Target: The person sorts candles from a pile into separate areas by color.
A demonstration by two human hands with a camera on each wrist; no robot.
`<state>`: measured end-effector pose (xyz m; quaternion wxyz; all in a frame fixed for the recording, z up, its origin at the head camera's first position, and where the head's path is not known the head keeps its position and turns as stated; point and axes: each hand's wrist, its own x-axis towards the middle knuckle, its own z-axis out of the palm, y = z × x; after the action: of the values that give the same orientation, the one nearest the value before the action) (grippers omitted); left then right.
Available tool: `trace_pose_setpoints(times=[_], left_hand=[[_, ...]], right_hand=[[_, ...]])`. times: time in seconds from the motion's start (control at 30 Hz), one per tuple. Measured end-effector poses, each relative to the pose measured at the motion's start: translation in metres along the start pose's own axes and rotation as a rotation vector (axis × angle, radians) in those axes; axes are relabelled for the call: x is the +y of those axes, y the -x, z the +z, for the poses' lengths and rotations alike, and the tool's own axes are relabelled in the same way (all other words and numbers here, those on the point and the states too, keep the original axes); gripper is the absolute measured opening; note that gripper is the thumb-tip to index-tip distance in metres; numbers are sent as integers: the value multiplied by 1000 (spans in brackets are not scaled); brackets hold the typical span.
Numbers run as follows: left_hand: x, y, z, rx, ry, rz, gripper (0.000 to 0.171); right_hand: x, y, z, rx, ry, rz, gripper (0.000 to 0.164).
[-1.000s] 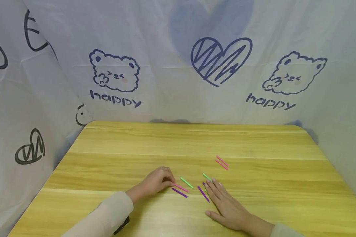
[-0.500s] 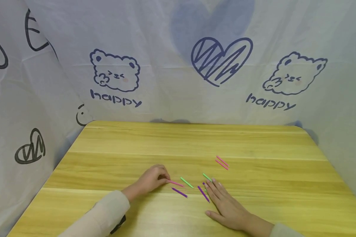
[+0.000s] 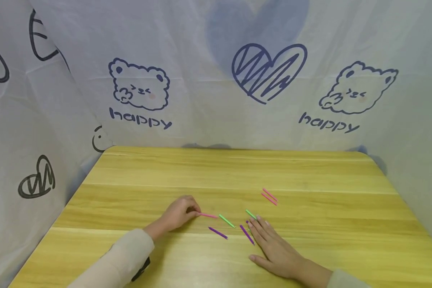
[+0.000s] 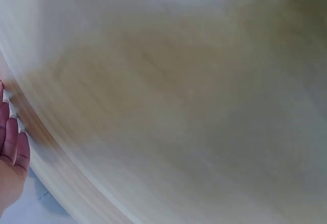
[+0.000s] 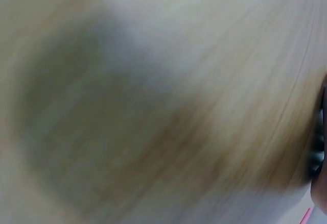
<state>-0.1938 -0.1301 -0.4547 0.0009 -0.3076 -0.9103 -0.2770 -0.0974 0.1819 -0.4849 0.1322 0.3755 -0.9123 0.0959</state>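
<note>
Pink stick in the left grip, pinched at one end, presumably so most of its length clears the fingers; whether it's touching the worktop, I can't tell! Just beside its free tip lies a green stick, with a purple stick on the near side. Across from them, the right grip lies flat, fingers straight, pinching nothing, partly covering a second green stick, likely to keep it from rolling. Farther off, a pink pair sits side by side, perhaps matched by colour.

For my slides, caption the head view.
At a table, left hand pinches a pink stick; right hand partly covers a green stick.
</note>
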Motion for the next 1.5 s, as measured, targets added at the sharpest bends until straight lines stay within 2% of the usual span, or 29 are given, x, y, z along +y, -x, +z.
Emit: trace_pose_setpoints(times=[0.5, 1.13, 1.27, 1.5], left_hand=[[-4, -8, -1, 24, -8, -51, 10], [0, -25, 7, 52, -30, -41, 8], [0, -27, 9, 54, -17, -29, 7], [0, -31, 11, 44, 65, -75, 5]], right_hand=[[0, -1, -1, -17, -6, 9, 70], [0, 0, -2, -33, -11, 10, 69], [0, 0, -1, -28, -8, 7, 70], [1, 1, 0, -19, -4, 4, 70]])
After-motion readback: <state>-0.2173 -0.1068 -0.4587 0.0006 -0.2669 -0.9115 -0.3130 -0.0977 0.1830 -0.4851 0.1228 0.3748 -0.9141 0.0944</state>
